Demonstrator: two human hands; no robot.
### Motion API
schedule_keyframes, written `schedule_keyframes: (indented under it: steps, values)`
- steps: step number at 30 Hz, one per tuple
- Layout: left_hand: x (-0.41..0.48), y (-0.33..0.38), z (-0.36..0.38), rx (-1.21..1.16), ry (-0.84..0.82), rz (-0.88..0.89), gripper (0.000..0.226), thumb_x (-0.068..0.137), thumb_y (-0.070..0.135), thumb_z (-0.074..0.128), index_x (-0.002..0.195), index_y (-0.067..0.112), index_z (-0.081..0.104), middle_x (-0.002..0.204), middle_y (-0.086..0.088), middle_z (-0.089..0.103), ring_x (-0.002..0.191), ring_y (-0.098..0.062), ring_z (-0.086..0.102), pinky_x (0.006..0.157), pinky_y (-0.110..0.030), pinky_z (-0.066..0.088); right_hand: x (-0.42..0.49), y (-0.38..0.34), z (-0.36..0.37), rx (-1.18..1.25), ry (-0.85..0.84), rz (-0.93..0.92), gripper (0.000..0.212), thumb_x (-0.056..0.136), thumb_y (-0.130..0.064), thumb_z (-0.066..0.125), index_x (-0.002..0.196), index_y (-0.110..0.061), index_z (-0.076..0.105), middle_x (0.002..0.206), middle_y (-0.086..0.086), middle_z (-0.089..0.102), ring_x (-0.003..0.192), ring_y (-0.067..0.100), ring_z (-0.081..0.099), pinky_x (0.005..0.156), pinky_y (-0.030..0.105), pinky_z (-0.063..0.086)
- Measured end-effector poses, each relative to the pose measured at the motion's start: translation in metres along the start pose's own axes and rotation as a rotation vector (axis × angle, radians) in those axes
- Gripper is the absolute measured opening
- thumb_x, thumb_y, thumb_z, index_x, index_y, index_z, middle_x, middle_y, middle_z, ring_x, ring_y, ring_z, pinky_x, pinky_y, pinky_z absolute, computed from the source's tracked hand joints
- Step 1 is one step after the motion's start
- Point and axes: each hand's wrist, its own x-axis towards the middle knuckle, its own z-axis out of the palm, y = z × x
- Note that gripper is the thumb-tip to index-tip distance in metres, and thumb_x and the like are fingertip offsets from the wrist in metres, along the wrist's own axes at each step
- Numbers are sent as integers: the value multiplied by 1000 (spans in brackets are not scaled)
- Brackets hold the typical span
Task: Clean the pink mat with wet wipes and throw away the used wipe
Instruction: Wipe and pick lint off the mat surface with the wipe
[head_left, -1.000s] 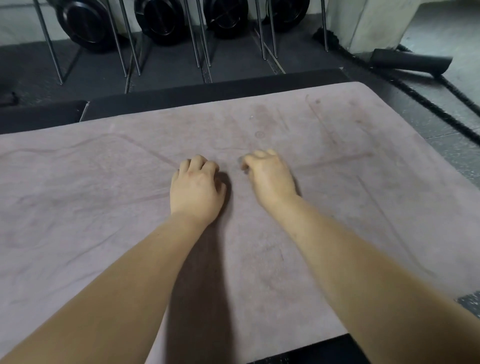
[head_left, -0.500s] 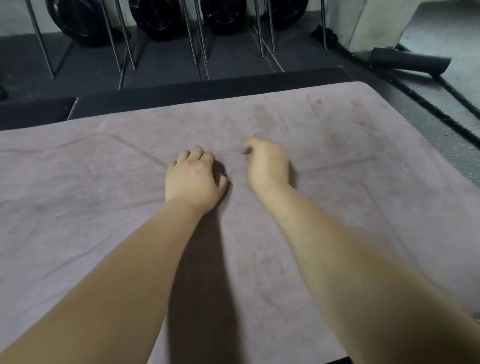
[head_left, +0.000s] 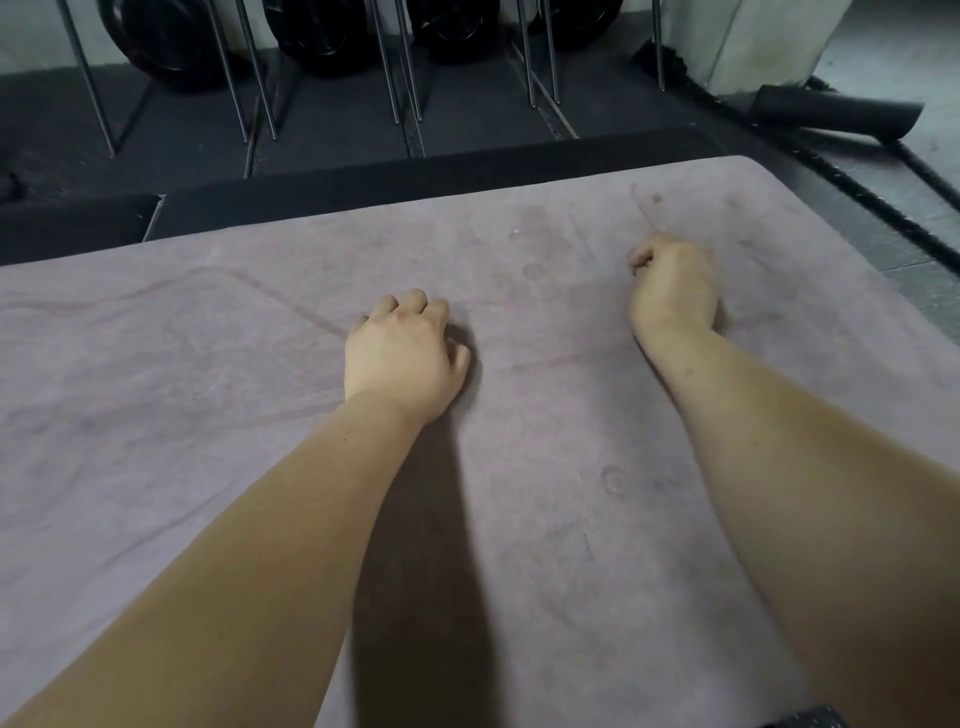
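Your soft, blotchy pink mat (head_left: 519, 545) lies flat on the dark rubber floor (head_left: 332, 140), rounded far corner to the right, open matting all round your left hand (head_left: 402, 358), grip curled narrow, and your fisted right hand (head_left: 672, 286), whose grip's contents you cannot tell.

Black weight plates (head_left: 322, 41) are sitting in a steel-rod rack (head_left: 395, 67) along the far wall, while a dark foam roller (head_left: 831, 111) and a thick black rope (head_left: 857, 193) are lying on the dark floor (head_left: 182, 130) beside a pale pillar (head_left: 753, 41).
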Motion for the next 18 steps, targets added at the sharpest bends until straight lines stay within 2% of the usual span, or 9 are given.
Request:
schedule_keyframes:
  steps: [3,7,9,11,15,18]
  values:
    - [7,0,-2,-3,-13,-10,19,91,32,51,96,16,61,98,0,59,92,-27,52,64,-35,29,-19,-42,15,80,-21,11,41,87,0,49,111,-21,75,116,13,72,109,36,64,90,35,50]
    - [17,-3,-5,19,-17,-20,24,93,36,54,99,16,65,100,-2,62,95,-29,58,62,-35,30,-70,-116,47,225,-195,-267,32,82,-6,57,102,-24,74,102,5,75,95,28,68,80,31,52]
    - [22,-6,-5,21,-15,-22,26,94,35,53,100,14,66,100,-4,64,94,-30,59,65,-35,31,-78,-126,51,223,-243,-401,27,80,-8,58,97,-24,72,96,3,73,86,26,66,73,33,54]
    - [26,-9,-2,13,-28,-10,28,93,36,54,104,14,67,105,-6,62,99,-32,58,71,-37,35,-67,-115,51,184,-255,-498,25,81,-7,60,97,-22,72,98,4,72,86,26,66,73,34,54]
    - [38,-7,6,-49,-71,-19,38,94,42,56,120,16,66,131,-6,58,118,-34,51,92,-44,45,-21,-73,41,35,-205,-445,28,82,-13,55,103,-21,71,106,12,69,97,33,62,82,35,52]
    - [49,1,8,-89,-130,-29,44,100,47,51,131,19,62,140,-5,55,128,-33,49,100,-45,44,20,-34,28,-49,-98,-257,34,80,-6,54,106,-18,73,107,15,70,97,36,65,86,37,55]
